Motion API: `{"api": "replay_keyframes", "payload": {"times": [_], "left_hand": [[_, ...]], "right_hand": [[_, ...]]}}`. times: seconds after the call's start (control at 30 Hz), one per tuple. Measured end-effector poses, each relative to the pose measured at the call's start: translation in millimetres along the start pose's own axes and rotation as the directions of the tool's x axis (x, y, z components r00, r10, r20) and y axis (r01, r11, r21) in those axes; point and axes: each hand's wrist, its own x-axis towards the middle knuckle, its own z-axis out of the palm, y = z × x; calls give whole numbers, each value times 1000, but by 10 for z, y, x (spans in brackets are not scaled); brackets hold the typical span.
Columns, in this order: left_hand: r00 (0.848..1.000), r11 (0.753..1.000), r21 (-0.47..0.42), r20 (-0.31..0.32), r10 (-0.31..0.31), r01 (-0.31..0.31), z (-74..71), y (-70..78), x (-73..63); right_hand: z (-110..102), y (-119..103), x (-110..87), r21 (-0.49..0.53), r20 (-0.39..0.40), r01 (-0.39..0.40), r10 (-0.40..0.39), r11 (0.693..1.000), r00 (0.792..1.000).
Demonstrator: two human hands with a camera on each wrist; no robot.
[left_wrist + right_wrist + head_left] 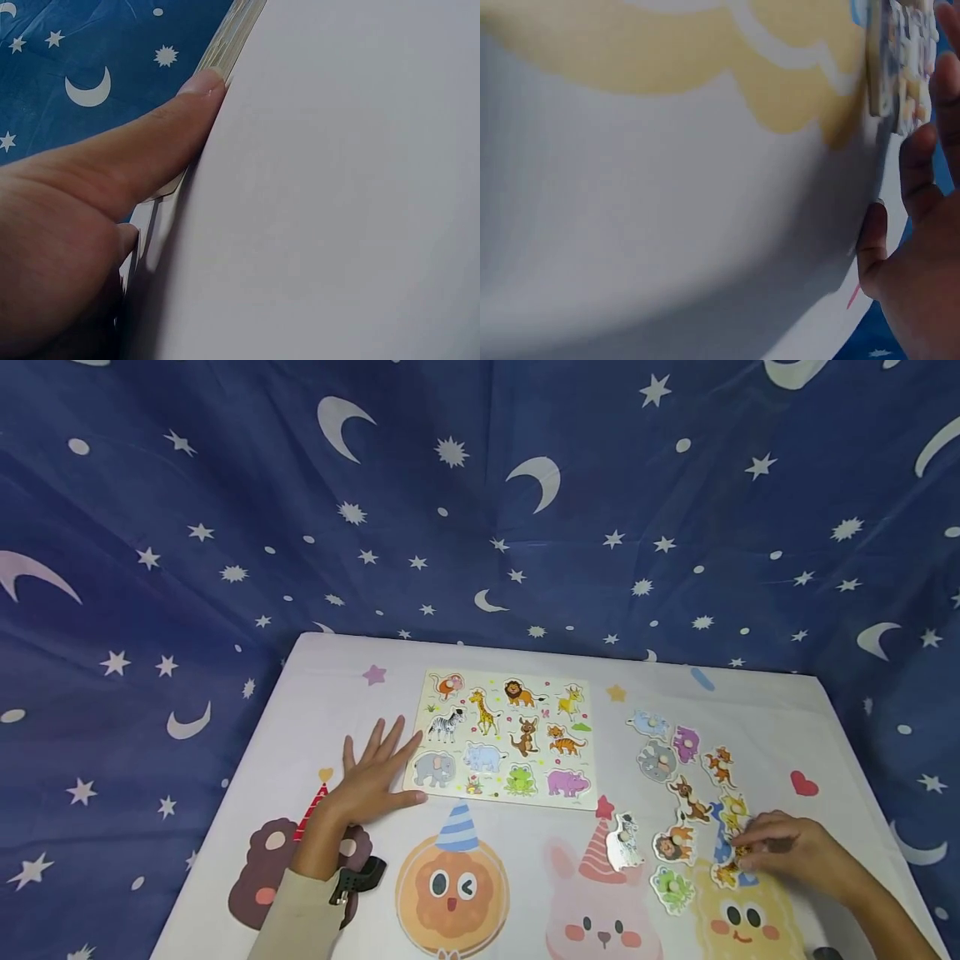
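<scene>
The giraffe piece (724, 874) seems to be pinched in a narrow grip by the right hand (798, 852). Nine more loose pieces (675, 845) are seen nearby; only their matching pictures show on the board (543, 752), so none looks put in yet. The board's edge is touched by the spread-out left hand (371, 785).

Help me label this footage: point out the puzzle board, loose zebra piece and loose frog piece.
Puzzle board (543, 764), head view: bare lower surface.
Loose zebra piece (624, 843), head view: middle.
Loose frog piece (672, 889), head view: middle.
</scene>
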Motion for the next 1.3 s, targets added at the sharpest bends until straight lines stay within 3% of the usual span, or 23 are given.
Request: {"api": "replay_keyframes", "payload": {"times": [0.1, 0.23, 0.57, 0.73, 1.03, 1.2, 1.3], "left_hand": [[1000, 1000, 9, 2, -1, 1, 13, -5, 1], [1000, 1000, 20, 2, -2, 2, 11, -6, -2], [1000, 1000, 27, 18, 1, -2, 34, -2, 1], [1000, 1000, 11, 9, -3, 3, 26, -2, 6], [1000, 1000, 7, 11, -11, 11, 0, 6, 10], [1000, 1000, 1, 11, -9, 9, 4, 5, 11], [1000, 1000, 4, 7, -10, 10, 11, -2, 12]], "right_hand": [[35, 21, -25, -17, 41, -13, 13, 1000, 999], [82, 54, -45, -50, 31, -34, 36, 998, 999], [109, 82, -72, -85, -10, 40, -40, 996, 999], [114, 45, -21, -139, -19, -15, 13, 990, 1000], [172, 2, 36, -271, -175, -31, -18, 962, 984], [190, -35, 42, -312, -206, -82, 17, 947, 978], [215, -54, 58, -292, -219, -62, -4, 955, 976]]}}
